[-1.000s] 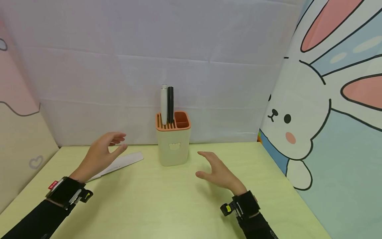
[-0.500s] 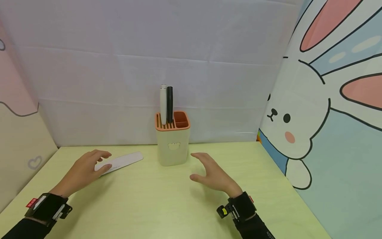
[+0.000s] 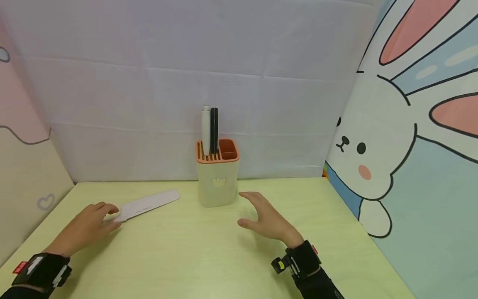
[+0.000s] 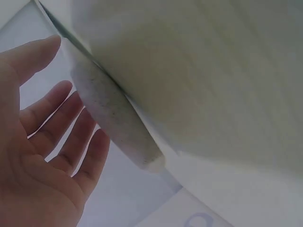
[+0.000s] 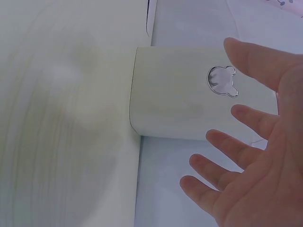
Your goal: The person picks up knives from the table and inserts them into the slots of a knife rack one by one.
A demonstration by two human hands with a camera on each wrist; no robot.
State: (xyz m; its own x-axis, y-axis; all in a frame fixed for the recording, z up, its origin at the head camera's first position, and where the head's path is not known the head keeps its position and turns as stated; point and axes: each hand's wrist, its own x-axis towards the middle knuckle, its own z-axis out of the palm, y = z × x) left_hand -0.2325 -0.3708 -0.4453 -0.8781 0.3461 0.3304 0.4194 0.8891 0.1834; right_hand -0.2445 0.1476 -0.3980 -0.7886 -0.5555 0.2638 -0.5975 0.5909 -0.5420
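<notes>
A white kitchen knife (image 3: 151, 203) lies on the table at the left, its blade pointing toward the back middle. My left hand (image 3: 84, 228) hovers around its handle end, thumb and fingers apart. In the left wrist view the pale speckled handle (image 4: 118, 113) passes close to the spread fingers (image 4: 92, 156); contact with it cannot be told. A cream knife block (image 3: 217, 187) with an orange slotted top stands at the back. To its right front, my right hand (image 3: 269, 220) is held in the air with fingers parted, holding nothing.
A white handle (image 3: 206, 131) and a black handle (image 3: 214, 131) stick up from the block's slots. Behind the pale table (image 3: 209, 249) hangs a white sheet (image 3: 186, 74). A rabbit-printed panel (image 3: 373, 158) borders the right side.
My left hand has come back and to the left, down from over the blade to the knife's handle end. My right hand shifted slightly left, then stayed still.
</notes>
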